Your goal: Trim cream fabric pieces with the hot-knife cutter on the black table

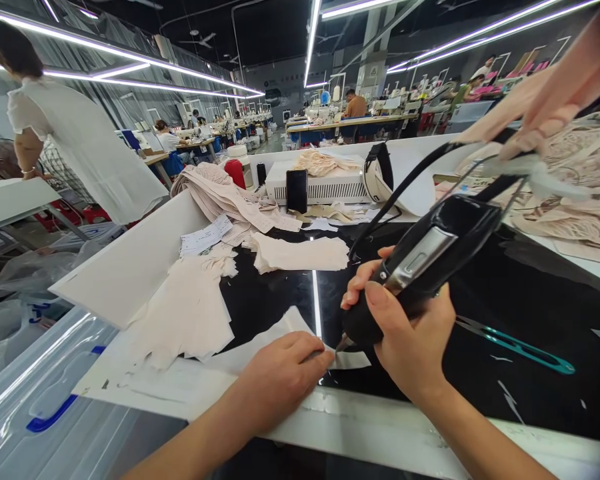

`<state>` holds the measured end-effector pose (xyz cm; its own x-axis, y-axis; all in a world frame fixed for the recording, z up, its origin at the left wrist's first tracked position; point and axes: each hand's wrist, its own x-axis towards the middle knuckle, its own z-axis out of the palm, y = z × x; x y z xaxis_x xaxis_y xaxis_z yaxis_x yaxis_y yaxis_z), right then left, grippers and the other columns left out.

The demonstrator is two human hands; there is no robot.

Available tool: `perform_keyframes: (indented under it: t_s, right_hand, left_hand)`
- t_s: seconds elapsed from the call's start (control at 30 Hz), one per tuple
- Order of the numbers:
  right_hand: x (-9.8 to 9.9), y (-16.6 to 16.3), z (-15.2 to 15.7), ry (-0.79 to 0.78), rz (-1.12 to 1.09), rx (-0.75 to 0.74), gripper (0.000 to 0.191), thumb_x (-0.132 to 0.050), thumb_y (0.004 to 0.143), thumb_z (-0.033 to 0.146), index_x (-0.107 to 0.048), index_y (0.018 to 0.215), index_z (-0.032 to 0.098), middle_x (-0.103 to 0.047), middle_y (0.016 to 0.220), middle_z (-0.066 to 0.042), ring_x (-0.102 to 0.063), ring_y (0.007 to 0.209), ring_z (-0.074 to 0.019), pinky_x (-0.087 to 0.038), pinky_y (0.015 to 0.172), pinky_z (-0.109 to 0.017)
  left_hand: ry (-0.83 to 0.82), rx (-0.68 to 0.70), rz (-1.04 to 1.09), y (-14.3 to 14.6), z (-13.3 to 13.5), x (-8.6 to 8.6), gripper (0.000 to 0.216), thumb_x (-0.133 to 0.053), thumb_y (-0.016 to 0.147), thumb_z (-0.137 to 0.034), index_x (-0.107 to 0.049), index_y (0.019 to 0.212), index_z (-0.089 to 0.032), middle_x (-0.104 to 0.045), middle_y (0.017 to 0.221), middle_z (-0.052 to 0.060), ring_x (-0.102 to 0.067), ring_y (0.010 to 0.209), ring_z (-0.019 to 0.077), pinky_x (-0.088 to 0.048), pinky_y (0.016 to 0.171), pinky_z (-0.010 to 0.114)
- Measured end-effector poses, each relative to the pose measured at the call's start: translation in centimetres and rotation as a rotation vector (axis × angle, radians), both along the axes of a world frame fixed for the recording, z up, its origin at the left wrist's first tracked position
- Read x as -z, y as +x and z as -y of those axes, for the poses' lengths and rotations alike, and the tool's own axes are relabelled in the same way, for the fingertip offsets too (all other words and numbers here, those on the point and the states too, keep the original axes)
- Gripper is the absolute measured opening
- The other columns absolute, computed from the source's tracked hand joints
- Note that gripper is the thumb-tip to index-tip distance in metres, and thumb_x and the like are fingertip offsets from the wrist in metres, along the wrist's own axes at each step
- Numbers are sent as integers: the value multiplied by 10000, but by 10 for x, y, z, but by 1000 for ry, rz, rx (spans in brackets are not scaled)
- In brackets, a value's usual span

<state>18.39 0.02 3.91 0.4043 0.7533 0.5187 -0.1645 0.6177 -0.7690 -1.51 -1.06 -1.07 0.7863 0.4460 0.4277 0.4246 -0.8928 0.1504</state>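
Observation:
My left hand [290,373] presses a thin white fabric piece [260,347] against the black tabletop near its front edge, fingers close together. Beyond the fingertips pokes the narrow end of the fabric [353,361]. Wrapped round a black corded electric hand tool [420,257] with a metal lever on its side is my right hand [415,340]. The tool tilts down to the left, and its pointed tip meets the fabric just beside my left fingertips. To the right of my right hand lies a pair of teal-handled tweezers [530,350].
Pale fabric pieces [185,313] pile up at the left, with another stack [303,253] ahead. A phone [297,191] leans on a white vented box [330,189]. Another person's blurred hand [540,120] reaches in at upper right. A person [75,127] stands at left.

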Motion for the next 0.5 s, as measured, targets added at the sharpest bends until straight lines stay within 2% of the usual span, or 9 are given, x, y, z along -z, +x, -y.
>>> perform_keyframes:
  t_s: [0.17, 0.33, 0.5]
  right_hand:
    - [-2, 0, -1, -10, 29, 18, 359, -963, 952, 457, -675, 1090, 294, -751, 905, 54, -709, 649, -149, -635, 596, -290]
    - [-4, -4, -5, 4, -13, -6, 478, -991, 912, 519, -676, 1192, 296, -743, 881, 55, -703, 634, -162, -630, 590, -307]
    - [-1, -8, -8, 1, 10, -5, 401, -970, 946, 463, -674, 1150, 286, -757, 902, 52, -709, 632, -147, -629, 584, -284]
  left_hand:
    - [10, -60, 12, -1, 2, -1, 244, -527, 1173, -140, -727, 1305, -183, -769, 1214, 118, -756, 1055, 236, -686, 954, 362]
    - [-10, -75, 43, -1, 3, 0, 225, -552, 1182, -176, -748, 1289, -202, -759, 1227, 114, -744, 1066, 231, -673, 976, 356]
    - [-22, -68, 65, 0, 2, 1, 240, -550, 1189, -190, -762, 1302, -197, -757, 1200, 105, -742, 1063, 232, -670, 981, 355]
